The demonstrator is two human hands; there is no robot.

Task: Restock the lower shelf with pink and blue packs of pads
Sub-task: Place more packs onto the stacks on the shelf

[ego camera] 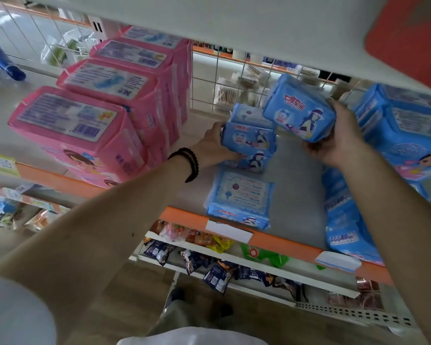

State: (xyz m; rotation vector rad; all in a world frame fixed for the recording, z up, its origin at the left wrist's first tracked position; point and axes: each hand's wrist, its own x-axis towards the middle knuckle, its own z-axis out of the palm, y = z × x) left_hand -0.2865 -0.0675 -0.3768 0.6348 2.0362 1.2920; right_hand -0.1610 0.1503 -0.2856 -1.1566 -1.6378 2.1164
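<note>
The left hand (213, 143) is gripping a small stack of blue packs (249, 145) on the shelf (296, 185), fingers wrapped round it. The right hand (339, 138) is holding another blue pack (299, 108) aloft, fingers clasping it. Pink packs (105, 115) are crowding at nine o'clock, larger blue packs (406, 125) at three.

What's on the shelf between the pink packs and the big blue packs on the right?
Head view: small blue packs, left hand on them, one flat pack near the front; otherwise bare shelf.

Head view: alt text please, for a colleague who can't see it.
Right hand holds a blue pack above the shelf while the left hand steadies a small blue stack. Pink packs stand at left, larger blue packs at right.
</note>
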